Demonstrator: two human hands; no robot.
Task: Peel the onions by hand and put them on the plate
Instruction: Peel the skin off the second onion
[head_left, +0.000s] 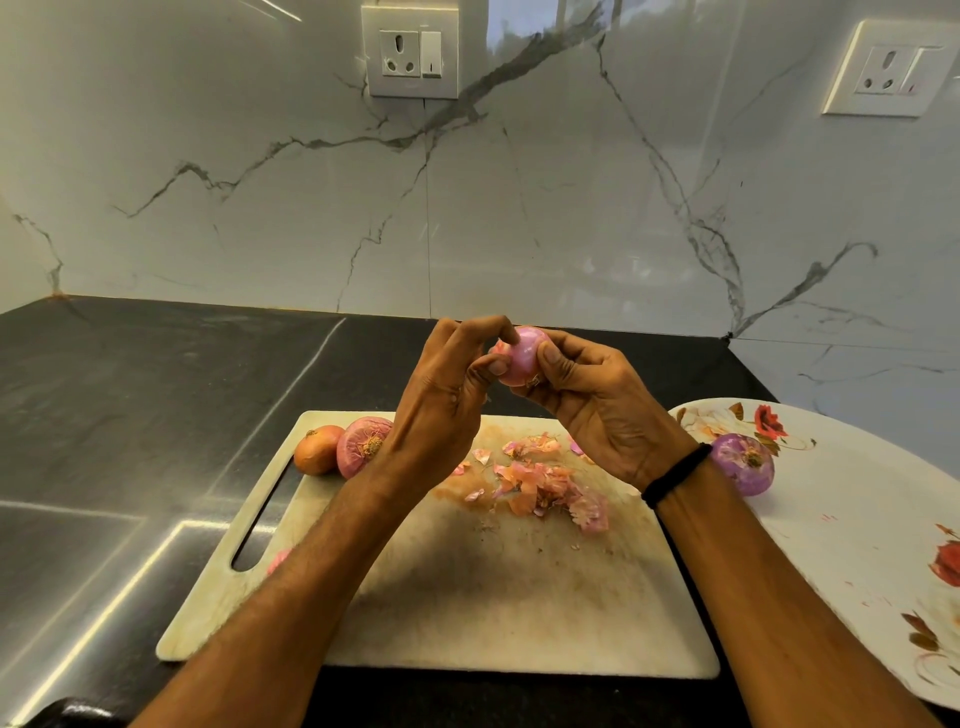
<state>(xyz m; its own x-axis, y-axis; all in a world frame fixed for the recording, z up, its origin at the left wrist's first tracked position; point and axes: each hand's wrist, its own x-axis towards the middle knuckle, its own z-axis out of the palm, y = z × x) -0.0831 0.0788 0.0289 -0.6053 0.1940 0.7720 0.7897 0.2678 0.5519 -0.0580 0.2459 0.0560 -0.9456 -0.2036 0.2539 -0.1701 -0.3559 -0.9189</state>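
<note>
A pink onion (523, 356) is held up above the cutting board (467, 587), between both hands. My right hand (597, 410) grips it from the right and below, thumb on its front. My left hand (441, 400) pinches at its left side with thumb and fingertips. Two unpeeled onions lie at the board's far left: an orange-brown one (317, 449) and a pink one (361, 447), touching each other. One peeled purple onion (743, 462) sits on the white flowered plate (857, 519) at the right. Loose skins (540, 483) are scattered over the middle of the board.
The board lies on a dark stone counter (130, 415) backed by a marble wall with two sockets (410, 52). The plate overlaps the counter's right side, close to the board's right edge.
</note>
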